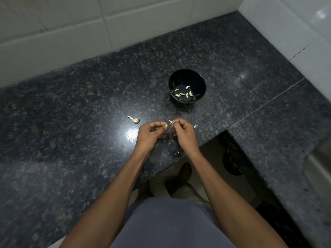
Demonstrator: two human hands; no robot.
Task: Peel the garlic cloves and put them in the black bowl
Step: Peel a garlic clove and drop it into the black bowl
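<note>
Garlic task, where it stands: we see one garlic clove [166, 126] pinched between our two hands above the counter's front edge, with the black bowl well beyond it.
Counter [75, 108]: dark speckled granite, L-shaped, with a seam running across its right part and a bright glare patch just left of our hands.
Wall tiles [59, 31]: white, along the back and the right side of the counter.
Forearms: ours, bare, reaching in from the bottom of the view and meeting over the counter edge.
Black bowl [198, 81]: upright on the counter, apart from both hands, with nothing between it and them but a few skin flakes.
Left hand [152, 133]: fingers curled, thumb and fingertips clamped on the clove.
Right hand [183, 131]: fingers curled, pinching a thin strip of skin [170, 121] at the clove's tip.
Peeled cloves [182, 94]: several pale pieces lying in the bottom of the bowl.
Unpeeled clove [136, 120]: lying on the counter left of our hands, with a papery tail.
Skin scraps [195, 126]: small white flakes scattered around our hands and toward the bowl.
</note>
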